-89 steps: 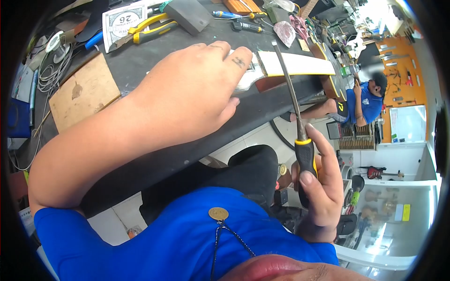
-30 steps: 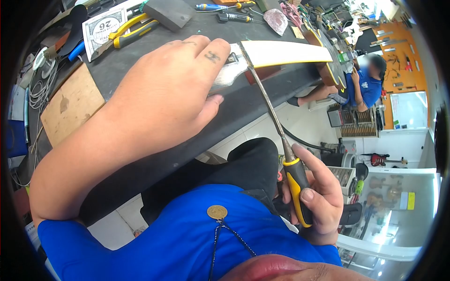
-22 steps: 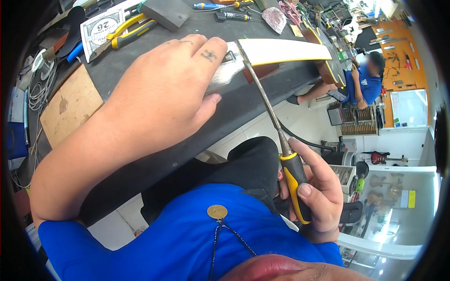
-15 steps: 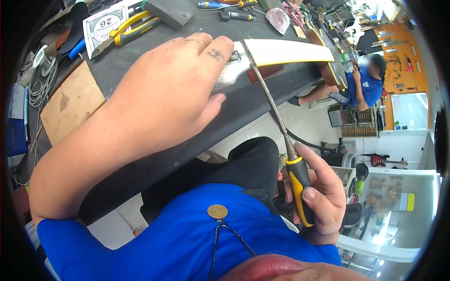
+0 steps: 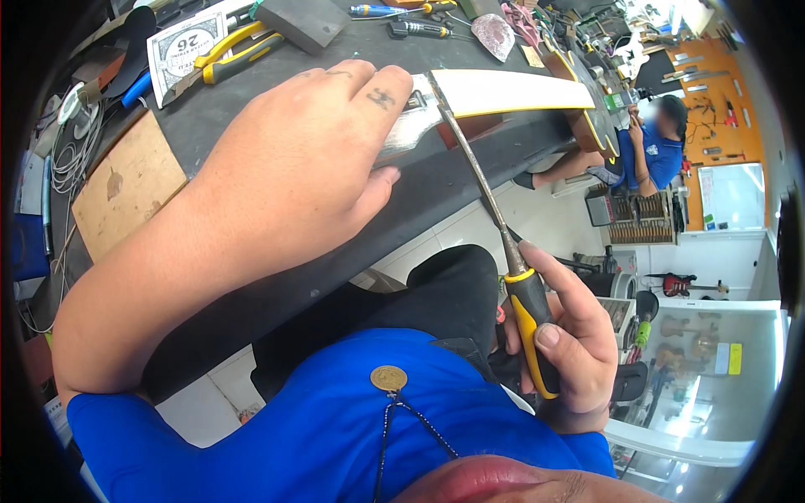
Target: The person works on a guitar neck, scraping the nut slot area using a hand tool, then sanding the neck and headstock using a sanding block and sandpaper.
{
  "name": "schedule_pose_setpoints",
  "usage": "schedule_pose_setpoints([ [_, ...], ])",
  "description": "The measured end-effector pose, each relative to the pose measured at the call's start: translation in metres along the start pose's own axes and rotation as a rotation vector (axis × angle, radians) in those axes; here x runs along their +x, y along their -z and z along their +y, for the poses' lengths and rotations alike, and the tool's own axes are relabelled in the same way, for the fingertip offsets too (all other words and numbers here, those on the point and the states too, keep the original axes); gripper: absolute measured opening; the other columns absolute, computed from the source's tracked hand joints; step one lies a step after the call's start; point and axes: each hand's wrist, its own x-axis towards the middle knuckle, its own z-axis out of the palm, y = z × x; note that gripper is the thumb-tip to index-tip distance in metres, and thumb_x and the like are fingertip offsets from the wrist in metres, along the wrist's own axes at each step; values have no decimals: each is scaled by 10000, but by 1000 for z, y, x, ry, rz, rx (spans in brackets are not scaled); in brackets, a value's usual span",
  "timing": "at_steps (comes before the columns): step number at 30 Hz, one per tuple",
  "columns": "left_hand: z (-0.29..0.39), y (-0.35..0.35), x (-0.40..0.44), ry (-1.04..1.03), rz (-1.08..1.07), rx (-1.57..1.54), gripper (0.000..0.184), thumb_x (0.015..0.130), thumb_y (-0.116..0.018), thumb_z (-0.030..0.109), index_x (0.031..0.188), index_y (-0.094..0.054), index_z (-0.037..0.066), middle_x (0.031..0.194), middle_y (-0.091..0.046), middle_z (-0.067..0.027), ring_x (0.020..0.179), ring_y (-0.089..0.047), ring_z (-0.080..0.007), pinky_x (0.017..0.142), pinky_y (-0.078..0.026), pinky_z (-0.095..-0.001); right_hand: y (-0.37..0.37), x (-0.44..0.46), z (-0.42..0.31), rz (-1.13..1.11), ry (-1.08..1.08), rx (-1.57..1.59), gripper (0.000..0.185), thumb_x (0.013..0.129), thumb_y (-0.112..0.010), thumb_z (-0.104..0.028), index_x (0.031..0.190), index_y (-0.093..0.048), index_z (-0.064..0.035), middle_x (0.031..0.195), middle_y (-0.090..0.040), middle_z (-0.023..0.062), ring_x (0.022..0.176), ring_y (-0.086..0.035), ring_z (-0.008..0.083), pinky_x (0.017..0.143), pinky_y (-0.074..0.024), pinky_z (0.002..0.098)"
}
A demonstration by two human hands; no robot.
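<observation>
My left hand (image 5: 310,159) is wrapped over the headstock (image 5: 412,130) of a guitar neck, hiding much of it. The neck's face (image 5: 511,92) looks white with a yellow edge and runs off to the right toward the guitar body (image 5: 583,121). In my right hand (image 5: 574,331) is a file (image 5: 478,168) by its black and yellow handle, the index finger stretched along it. The slim metal blade slants up to the left, and its far end lies across the neck where it meets the headstock.
On the dark workbench (image 5: 251,285) are yellow-handled pliers (image 5: 243,57), a grey block (image 5: 303,23), a wooden board (image 5: 130,180) and screwdrivers (image 5: 423,31). Coiled cable (image 5: 75,159) lies at the left. A co-worker (image 5: 658,147) in blue sits at the right, near an orange tool wall (image 5: 721,109).
My right hand has pushed the file slightly up and to the left across the neck. My left hand and the headstock have shifted a little left, the grip unchanged.
</observation>
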Motion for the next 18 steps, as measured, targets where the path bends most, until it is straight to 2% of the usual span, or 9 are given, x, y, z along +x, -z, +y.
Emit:
schedule_pose_setpoints([
  [14, 0, 3, 0, 22, -43, -15, 552, 832, -777, 114, 1324, -552, 6, 1262, -651, -218, 1166, -635, -436, 983, -519, -488, -4, 10, -2, -24, 17, -24, 674, 1016, -555, -93, 1644, -333, 9, 923, -659, 104, 635, -594, 106, 594, -480, 232],
  [18, -1, 2, 1, 27, -39, -25, 546, 831, -776, 117, 1315, -554, -1, 1258, -650, -217, 1161, -634, -437, 981, -520, -490, -4, 10, -3, -11, 11, -15, 691, 1010, -576, -124, 1642, -335, 14, 923, -659, 104, 637, -595, 108, 593, -479, 229],
])
